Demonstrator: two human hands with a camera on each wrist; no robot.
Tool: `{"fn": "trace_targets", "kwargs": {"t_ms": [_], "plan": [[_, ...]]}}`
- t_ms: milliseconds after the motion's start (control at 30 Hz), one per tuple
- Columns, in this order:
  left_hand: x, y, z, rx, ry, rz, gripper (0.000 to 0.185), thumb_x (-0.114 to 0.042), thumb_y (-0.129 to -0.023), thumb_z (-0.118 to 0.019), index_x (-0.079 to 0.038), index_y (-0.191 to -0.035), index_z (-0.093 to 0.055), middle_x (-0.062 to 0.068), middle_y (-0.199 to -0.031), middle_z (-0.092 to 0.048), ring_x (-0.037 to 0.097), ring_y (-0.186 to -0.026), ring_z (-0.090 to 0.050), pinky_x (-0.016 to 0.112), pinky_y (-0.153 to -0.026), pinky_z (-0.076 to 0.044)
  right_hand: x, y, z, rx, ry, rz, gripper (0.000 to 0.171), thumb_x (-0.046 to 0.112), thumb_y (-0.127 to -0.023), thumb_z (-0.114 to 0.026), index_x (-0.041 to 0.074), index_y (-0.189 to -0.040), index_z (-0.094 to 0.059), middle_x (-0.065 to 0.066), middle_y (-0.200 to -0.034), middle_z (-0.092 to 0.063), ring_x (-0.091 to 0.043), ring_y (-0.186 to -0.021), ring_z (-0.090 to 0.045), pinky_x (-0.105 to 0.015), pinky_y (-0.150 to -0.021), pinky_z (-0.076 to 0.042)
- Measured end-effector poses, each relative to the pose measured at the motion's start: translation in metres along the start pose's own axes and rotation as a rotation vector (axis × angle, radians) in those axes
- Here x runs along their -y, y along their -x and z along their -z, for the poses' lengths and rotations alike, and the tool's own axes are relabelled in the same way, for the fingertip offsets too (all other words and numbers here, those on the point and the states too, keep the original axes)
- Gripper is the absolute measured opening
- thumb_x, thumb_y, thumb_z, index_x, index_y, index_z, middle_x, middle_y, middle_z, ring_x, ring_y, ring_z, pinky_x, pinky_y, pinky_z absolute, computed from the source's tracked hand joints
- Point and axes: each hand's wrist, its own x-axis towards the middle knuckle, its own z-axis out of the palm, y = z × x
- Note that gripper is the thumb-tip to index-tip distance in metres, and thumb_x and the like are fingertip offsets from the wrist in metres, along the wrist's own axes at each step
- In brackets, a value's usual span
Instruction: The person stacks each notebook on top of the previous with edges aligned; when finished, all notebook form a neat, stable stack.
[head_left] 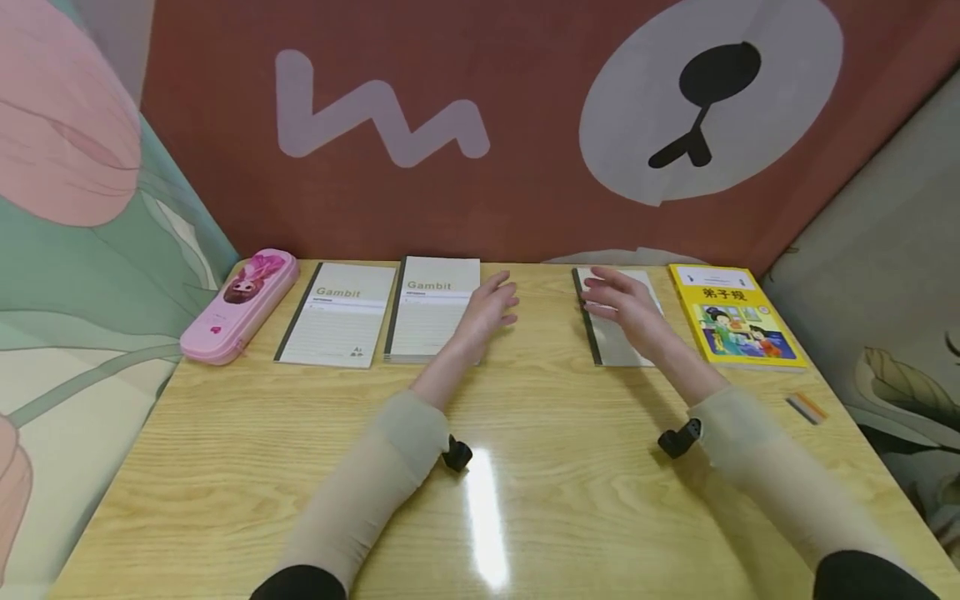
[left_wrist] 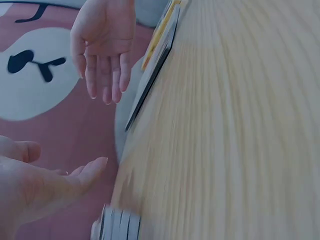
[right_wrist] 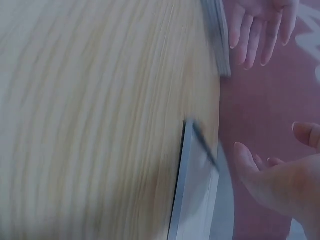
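While both hands hover, nothing is gripped | left hand (head_left: 491,307) fingers relaxed by Gambit notebook (head_left: 435,308) | right hand (head_left: 626,308) fingers spread over grey notebook (head_left: 611,337) | a lowering grasp is judged next.

The head view looks forward and down from above the table (head_left: 525,417), taking in both hands and the far wall. The left wrist view sits low and close, facing across the tabletop toward the right hand (left_wrist: 102,45). The right wrist view, equally close, faces the left hand (right_wrist: 262,30). All three share the table's far edge
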Motion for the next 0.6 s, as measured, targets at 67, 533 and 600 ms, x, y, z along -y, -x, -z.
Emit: {"fn": "trace_targets", "kwargs": {"t_ms": [67, 533, 600], "plan": [[0.002, -0.005, -0.01, 0.021, 0.033, 0.02, 0.057, -0.029, -0.108, -0.047, -0.013, -0.161, -0.033, 0.012, -0.162, -0.042, 0.032, -0.146, -0.047, 0.047, -0.117, -0.048, 0.0, 0.002, 0.011, -0.003, 0.005, -0.012, 0.064, 0.018, -0.107, -0.053, 0.005, -0.163, -0.024, -0.027, -0.166, -0.026, -0.005, -0.119, -0.062, -0.026, -0.109, -0.053], [0.024, -0.027, -0.065, 0.111, 0.224, 0.119, 0.06, -0.032, -0.109, -0.041, -0.012, -0.164, -0.026, 0.014, -0.171, -0.025, 0.034, -0.158, -0.027, 0.052, -0.128, -0.031, -0.015, 0.026, 0.077, -0.113, 0.267, -0.115, 0.069, 0.032, -0.107, -0.054, 0.006, -0.164, -0.023, -0.013, -0.16, -0.042, 0.012, -0.118, -0.052, -0.02, -0.109, -0.049], [0.025, -0.029, -0.072, 0.096, 0.245, 0.123, 0.06, -0.032, -0.109, -0.041, -0.013, -0.164, -0.026, 0.013, -0.172, -0.023, 0.034, -0.158, -0.026, 0.053, -0.128, -0.031, -0.015, 0.028, 0.08, -0.118, 0.339, -0.136, 0.071, 0.037, -0.108, -0.051, 0.006, -0.164, -0.021, -0.018, -0.168, -0.031, 0.006, -0.127, -0.048, -0.028, -0.116, -0.045]]}}
